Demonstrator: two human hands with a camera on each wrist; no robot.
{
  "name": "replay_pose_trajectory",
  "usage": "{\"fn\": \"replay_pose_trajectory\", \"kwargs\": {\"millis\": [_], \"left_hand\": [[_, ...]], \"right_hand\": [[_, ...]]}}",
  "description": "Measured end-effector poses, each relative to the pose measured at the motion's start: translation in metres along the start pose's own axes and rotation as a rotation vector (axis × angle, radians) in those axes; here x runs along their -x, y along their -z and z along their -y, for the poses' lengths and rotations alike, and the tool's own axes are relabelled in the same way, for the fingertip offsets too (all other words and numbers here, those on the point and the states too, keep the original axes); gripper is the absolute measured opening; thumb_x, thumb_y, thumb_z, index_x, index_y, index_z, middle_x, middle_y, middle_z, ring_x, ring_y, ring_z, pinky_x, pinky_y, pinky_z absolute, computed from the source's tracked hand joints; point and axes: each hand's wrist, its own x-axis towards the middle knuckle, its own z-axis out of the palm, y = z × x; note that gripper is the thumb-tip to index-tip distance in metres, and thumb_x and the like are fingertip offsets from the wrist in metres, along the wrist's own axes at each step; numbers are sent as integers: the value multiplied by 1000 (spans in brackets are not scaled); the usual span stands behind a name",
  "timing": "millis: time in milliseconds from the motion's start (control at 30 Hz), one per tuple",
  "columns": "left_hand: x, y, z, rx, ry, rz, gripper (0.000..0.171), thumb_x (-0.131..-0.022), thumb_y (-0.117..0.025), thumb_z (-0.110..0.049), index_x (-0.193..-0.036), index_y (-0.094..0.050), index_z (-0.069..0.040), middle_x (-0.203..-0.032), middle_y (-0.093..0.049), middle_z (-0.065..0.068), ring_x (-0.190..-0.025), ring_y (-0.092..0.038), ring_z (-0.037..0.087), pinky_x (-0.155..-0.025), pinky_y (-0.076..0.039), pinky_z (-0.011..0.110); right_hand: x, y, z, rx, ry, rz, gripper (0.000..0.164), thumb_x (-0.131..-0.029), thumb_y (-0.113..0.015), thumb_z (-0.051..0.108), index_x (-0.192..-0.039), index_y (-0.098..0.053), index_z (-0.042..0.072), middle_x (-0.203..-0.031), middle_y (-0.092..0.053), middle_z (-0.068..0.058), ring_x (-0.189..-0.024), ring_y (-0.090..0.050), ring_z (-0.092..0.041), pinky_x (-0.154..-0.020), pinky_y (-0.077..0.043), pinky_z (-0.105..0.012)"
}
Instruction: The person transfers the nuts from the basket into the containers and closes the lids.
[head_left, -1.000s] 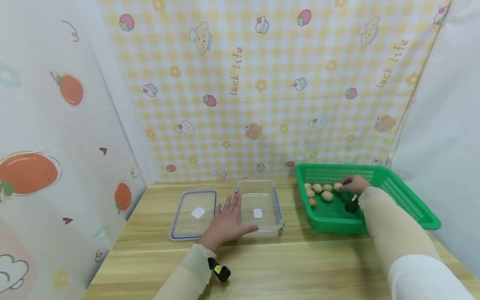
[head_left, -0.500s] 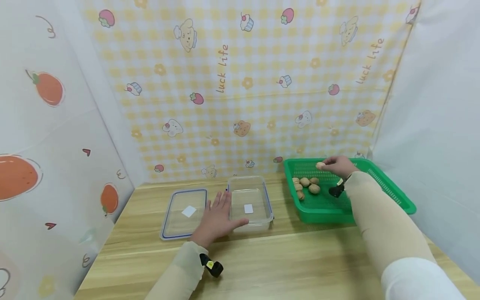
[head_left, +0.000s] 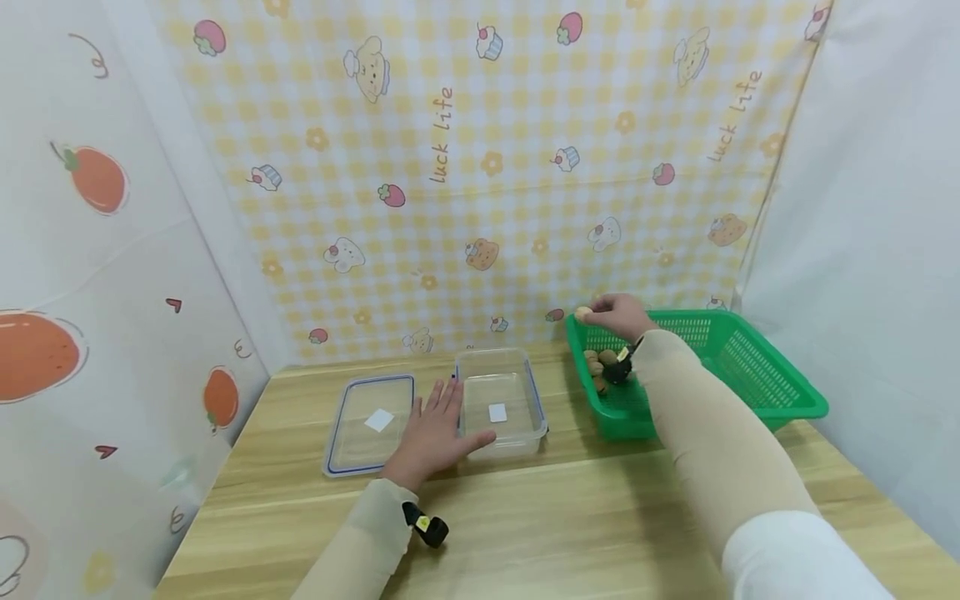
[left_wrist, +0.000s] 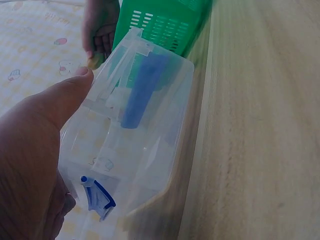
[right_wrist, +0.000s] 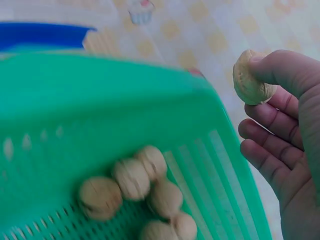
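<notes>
My right hand (head_left: 621,317) pinches a walnut (right_wrist: 250,77) between thumb and fingers, above the back left corner of the green basket (head_left: 780,367). Several more walnuts (right_wrist: 131,179) lie inside that basket at its left end. My left hand (head_left: 433,437) is spread with straight fingers at the left side of a clear plastic container (head_left: 501,446), its thumb by the front rim. In the left wrist view the thumb lies along the container's edge. No walnut shows in the container, only a white label (head_left: 497,412).
A clear lid (head_left: 360,437) with a blue seal lies flat left of the container, partly behind my left hand. Blue clips (left_wrist: 145,92) hang from the container's sides. A checked cloth (head_left: 420,275) stands behind the wooden table (head_left: 540,525), with white sheets on both sides.
My right hand has lifted a walnut from the basket's floor and carried it left to the back left corner. My left hand stays at the container. The head view has shifted slightly.
</notes>
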Motion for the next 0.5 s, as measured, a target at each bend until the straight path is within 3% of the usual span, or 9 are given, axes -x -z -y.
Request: {"fn": "replay_pose_trajectory", "kwargs": {"millis": [200,500], "left_hand": [[1,2,0,4,20,9,113,-87,-40,-85,-163,-8,-7,-169,-8,10,-156,3,28,-122,0,58],[-2,-2,-1,23,18,-6,110,-89,-47,-79,-163,-10,-6,-169,-10,11,-156,-2,31,-122,-4,60]], "right_hand": [[-7,-32,28,-38,49,11,44,-97,-69,32,-123,-65,-3,-120,-65,-22,-111,-60,-37,-96,-49,-51],[-19,-76,52,-72,51,36,32,-94,-71,25,-114,-70,0,-105,-68,-13,-92,-62,-25,-81,-53,-39]]}}
